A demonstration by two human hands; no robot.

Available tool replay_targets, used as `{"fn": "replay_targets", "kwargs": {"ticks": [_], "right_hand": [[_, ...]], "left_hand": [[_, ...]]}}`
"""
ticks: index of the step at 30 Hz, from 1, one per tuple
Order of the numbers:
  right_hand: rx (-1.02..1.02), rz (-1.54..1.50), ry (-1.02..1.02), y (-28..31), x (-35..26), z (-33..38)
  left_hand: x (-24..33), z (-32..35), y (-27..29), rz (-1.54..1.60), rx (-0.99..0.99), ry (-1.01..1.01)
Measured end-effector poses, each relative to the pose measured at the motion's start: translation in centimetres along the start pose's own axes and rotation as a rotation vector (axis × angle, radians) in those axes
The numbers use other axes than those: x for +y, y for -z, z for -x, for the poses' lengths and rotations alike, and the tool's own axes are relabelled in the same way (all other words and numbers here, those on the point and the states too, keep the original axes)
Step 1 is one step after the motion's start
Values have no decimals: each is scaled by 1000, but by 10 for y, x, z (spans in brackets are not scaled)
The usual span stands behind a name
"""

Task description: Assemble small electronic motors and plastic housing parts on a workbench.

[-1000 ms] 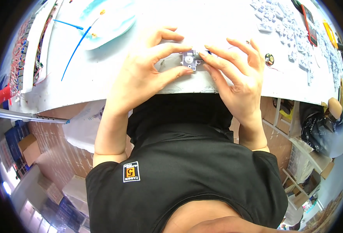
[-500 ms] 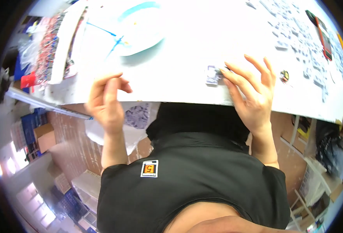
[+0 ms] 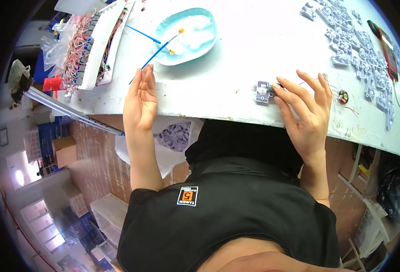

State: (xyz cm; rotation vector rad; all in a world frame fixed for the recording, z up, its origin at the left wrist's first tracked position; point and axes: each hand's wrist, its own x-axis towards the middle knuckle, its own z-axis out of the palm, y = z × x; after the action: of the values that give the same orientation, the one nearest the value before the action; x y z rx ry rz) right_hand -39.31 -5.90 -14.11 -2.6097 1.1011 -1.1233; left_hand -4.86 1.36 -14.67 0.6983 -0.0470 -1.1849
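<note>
My left hand point(image 3: 141, 102) is held up with its fingers stretched out and close together, nothing seen in it. Its fingertips are right by the lower end of a blue stick point(image 3: 151, 58), which leans on the rim of a light blue dish point(image 3: 213, 34) and has a yellowish tip. Whether they touch, I cannot tell. My right hand point(image 3: 306, 104) has thumb and index finger at the right side of a small grey plastic housing point(image 3: 262, 92) on the table, gripping it by a dark piece at its edge. The other fingers are spread.
A second blue stick point(image 3: 141, 33) rests on the dish, which holds white stuff. Left stands a white rack of wired parts point(image 3: 84, 54) beside a red object point(image 3: 52, 83). Right lie a small round part with wires point(image 3: 343, 96), many grey housings point(image 3: 358, 63) and a red-edged phone point(image 3: 387, 52).
My left hand has moved up toward the dish and the blue stick, its curled fingers now straightened. My right hand stays at the grey housing. The whole view has shifted slightly.
</note>
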Motion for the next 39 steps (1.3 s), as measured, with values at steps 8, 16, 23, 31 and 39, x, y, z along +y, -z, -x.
{"fn": "replay_targets", "kwargs": {"ticks": [8,16,23,31,39], "right_hand": [[18,-4,4,0,3,4],[64,-2,49,-8,12,7],[3,-39,-15,-4,12,9],[36,-60,-62,-4,13,11],[51,-80,-62,-5,13,10]], "left_hand": [[-16,3,-32,-576,-134,-640],[-49,46,-88,-921,-551,-932],[-83,41,-109,-1137,-818,-856],[-92,43,-120,-1349,-810,-857],[-93,40,-122,-1296,-862,-824]]}}
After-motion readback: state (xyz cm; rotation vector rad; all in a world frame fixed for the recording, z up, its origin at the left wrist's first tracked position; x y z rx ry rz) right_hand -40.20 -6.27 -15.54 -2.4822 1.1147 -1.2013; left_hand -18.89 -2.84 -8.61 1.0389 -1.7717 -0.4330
